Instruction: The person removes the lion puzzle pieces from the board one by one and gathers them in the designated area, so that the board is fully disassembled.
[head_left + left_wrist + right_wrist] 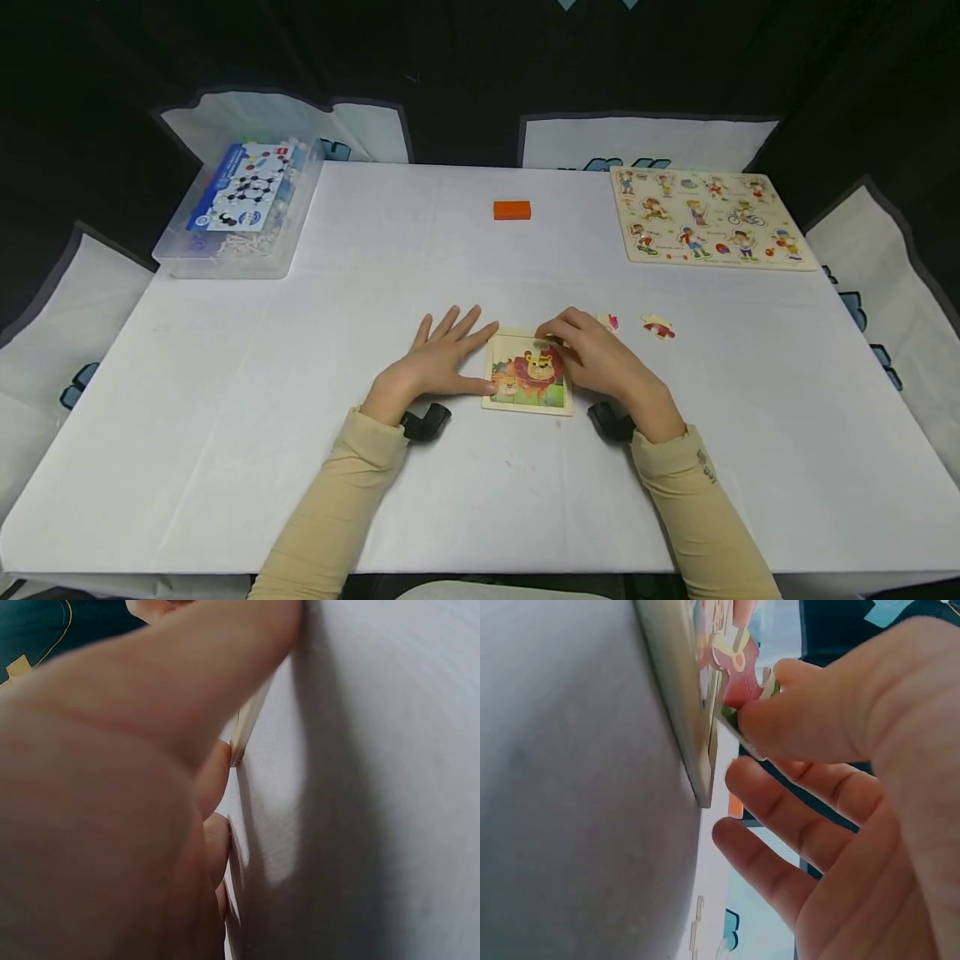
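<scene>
A small square wooden jigsaw puzzle [527, 409] with a lion picture lies on the white table between both hands. My left hand [438, 364] rests at its left side with fingers spread, thumb and index fingertip on the frame's left edge. At the upper right of the puzzle, my right hand [600, 357] pinches a red and yellow puzzle piece [741, 681] between thumb and fingers. The right wrist view has this piece tilted, close over the puzzle frame [676, 697]. Two loose puzzle pieces lie to the right, one [658, 326] in full view, the other [610, 322] partly behind the right hand.
An orange block [512, 210] sits toward the table's back middle. At the back right lies a large wooden board [712, 218] with pictures of children. A clear plastic box [273, 262] with a blue and white booklet [243, 187] stands at the back left.
</scene>
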### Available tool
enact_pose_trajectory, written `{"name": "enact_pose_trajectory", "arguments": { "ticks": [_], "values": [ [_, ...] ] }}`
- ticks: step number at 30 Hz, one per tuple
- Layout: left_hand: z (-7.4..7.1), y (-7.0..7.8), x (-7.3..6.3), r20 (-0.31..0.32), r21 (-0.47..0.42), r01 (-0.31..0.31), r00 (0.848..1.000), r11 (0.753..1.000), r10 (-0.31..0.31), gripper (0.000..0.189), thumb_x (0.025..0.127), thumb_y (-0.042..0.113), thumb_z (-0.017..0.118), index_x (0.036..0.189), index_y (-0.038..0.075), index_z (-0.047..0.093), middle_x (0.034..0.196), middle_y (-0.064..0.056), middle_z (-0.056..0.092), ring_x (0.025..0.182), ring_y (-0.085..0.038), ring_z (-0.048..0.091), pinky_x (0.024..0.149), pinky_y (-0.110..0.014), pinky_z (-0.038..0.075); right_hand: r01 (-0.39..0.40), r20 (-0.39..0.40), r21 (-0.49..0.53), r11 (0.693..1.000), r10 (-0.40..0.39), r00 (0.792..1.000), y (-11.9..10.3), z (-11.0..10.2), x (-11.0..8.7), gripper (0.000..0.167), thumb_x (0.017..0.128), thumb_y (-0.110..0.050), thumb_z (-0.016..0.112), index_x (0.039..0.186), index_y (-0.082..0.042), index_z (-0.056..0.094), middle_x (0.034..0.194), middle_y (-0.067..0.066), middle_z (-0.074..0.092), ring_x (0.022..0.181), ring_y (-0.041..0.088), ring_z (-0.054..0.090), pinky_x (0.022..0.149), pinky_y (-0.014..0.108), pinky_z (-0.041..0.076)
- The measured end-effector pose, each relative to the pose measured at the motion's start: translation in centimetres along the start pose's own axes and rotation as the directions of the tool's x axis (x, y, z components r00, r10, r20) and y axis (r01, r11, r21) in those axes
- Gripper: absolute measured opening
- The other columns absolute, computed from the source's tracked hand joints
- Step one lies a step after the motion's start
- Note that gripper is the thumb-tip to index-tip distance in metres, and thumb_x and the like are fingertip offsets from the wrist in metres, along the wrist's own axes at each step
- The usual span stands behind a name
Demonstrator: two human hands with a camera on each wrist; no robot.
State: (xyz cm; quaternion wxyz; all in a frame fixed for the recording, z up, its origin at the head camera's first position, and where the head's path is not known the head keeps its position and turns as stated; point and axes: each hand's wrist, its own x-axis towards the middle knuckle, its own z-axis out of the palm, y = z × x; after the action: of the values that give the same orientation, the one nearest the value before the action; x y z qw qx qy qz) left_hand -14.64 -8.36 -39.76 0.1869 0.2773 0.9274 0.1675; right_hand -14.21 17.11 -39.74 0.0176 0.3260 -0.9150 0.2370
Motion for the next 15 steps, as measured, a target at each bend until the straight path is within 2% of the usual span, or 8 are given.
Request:
{"name": "enact_pose_trajectory", "arguments": {
  "ticks": [6, 10, 15],
  "values": [
    [-0.1, 0.0, -0.1, 0.001, -0.006, -0.008, 1.000, 1.000, 0.008, 0.088, 0.077, 0.060, 0.057, 0.146, 0.025, 0.016, 0.151, -0.005, -0.001, 0.135, -0.027, -0.010, 0.103, -0.052, -0.011, -0.054, 0.060, 0.088, 0.995, 0.048, 0.997, -0.1, -0.4, -0.2, 0.027, 0.085, -0.001, 0.056, 0.110, -0.005, 0.065, 0.102, 0.005, 0.049, 0.084, 0.016, 0.050, 0.073, 0.031, 0.046],
    [-0.1, 0.0, -0.1, 0.002, -0.010, -0.013, 1.000, 1.000, 0.013, 0.087, 0.078, 0.059, 0.058, 0.146, 0.024, 0.016, 0.151, -0.005, -0.001, 0.135, -0.027, -0.010, 0.102, -0.053, -0.011, -0.081, 0.092, 0.104, 0.991, 0.071, 0.993, -0.1, -0.8, -0.4, 0.032, 0.082, -0.005, 0.060, 0.114, -0.003, 0.063, 0.109, 0.007, 0.049, 0.091, 0.019, 0.049, 0.078, 0.034, 0.044],
    [-0.1, 0.1, -0.1, 0.000, -0.015, -0.013, 1.000, 1.000, 0.013, 0.088, 0.078, 0.059, 0.058, 0.146, 0.024, 0.017, 0.151, -0.006, -0.001, 0.135, -0.028, -0.010, 0.102, -0.053, -0.011, -0.094, 0.120, 0.122, 0.988, 0.080, 0.990, 0.2, -1.1, -0.4, 0.038, 0.082, -0.004, 0.062, 0.119, -0.002, 0.059, 0.111, 0.009, 0.055, 0.095, 0.020, 0.052, 0.083, 0.037, 0.044]
  ]
}}
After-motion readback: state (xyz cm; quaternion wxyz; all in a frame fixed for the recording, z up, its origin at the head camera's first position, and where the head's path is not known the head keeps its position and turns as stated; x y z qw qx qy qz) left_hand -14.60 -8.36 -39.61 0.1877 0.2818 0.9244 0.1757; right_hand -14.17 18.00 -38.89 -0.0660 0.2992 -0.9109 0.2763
